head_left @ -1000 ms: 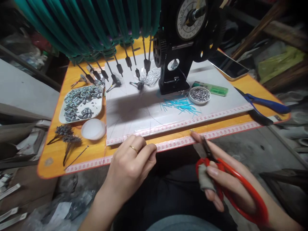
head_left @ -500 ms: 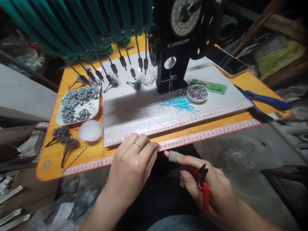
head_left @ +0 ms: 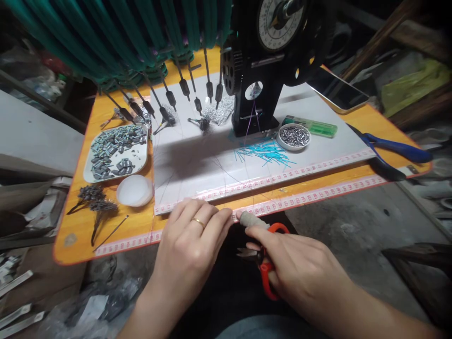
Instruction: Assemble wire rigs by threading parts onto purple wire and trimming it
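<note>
The right hand [head_left: 300, 263] has swung its red scissors [head_left: 266, 263], gripped with blades nearly shut, toward nine o'clock to meet the pinching left hand [head_left: 192, 240] beside the numbered tape [head_left: 310, 195].

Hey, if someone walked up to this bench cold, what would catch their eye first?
Probably the red scissors held in the right hand at the table's near edge, close to the left hand with its ring. Behind them stands a black machine with a dial, loose turquoise sticks scattered at its foot.

Red-handled scissors [head_left: 266, 263] in the right hand [head_left: 300, 268], blades shut, pointing left below the table edge.
</note>
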`<state>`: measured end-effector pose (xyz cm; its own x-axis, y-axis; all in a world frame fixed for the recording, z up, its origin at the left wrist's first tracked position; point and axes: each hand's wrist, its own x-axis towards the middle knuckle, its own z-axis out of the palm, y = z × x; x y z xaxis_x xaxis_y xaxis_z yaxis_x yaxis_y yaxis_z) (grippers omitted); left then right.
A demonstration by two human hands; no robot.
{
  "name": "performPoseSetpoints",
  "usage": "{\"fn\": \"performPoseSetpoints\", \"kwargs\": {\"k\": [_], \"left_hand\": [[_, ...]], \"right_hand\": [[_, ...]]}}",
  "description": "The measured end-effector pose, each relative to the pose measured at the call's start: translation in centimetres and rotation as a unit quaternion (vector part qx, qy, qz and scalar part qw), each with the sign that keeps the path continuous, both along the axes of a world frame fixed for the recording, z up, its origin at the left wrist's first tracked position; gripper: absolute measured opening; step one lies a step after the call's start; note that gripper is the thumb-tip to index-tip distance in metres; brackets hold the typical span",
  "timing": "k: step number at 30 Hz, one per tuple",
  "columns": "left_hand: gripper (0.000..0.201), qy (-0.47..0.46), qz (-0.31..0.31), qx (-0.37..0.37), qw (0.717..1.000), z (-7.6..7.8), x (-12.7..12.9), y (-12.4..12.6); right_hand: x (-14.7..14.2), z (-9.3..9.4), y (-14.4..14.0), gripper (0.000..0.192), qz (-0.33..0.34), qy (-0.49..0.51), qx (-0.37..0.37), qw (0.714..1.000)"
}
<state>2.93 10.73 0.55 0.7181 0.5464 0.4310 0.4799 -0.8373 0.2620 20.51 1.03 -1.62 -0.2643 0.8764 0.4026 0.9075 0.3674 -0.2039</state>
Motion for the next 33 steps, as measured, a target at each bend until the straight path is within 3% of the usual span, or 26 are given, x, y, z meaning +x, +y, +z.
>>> {"fn": "performPoseSetpoints", "kwargs": {"k": [2, 5, 13, 20, 28, 33], "left_hand": [[0.008, -0.003, 0.017, 0.030, 0.999, 0.2, -0.5, 0.0], [0.008, -0.007, 0.024, 0.015, 1.000, 0.1, -1.0, 0.1], [0.012, -0.024, 0.010, -0.034, 0.999, -0.8, -1.1, 0.5], [0.011, 0.009, 0.003, -0.022, 1.000, -0.4, -1.1, 0.9], [0.014, 0.031, -0.011, -0.024, 0.999, -0.1, -1.1, 1.1], [0.012, 0.027, 0.000, -0.027, 0.999, 0.0, -0.7, 1.0]], "right_hand": [[0.0, 0.9, 0.2, 0.031, 0.013, -0.079, 0.018, 0.997], [-0.1, 1.7, 0.5, 0.033, 0.040, -0.152, 0.025, 0.987], [-0.5, 2.1, 0.7, 0.034, 0.083, -0.215, 0.019, 0.973], [-2.2, 0.4, 0.0, 0.030, 0.066, -0.179, 0.025, 0.981], [-2.9, 0.5, 0.8, 0.028, 0.142, -0.148, 0.032, 0.978], [-2.7, -0.1, 0.4, 0.037, 0.107, -0.138, 0.050, 0.983]]}}
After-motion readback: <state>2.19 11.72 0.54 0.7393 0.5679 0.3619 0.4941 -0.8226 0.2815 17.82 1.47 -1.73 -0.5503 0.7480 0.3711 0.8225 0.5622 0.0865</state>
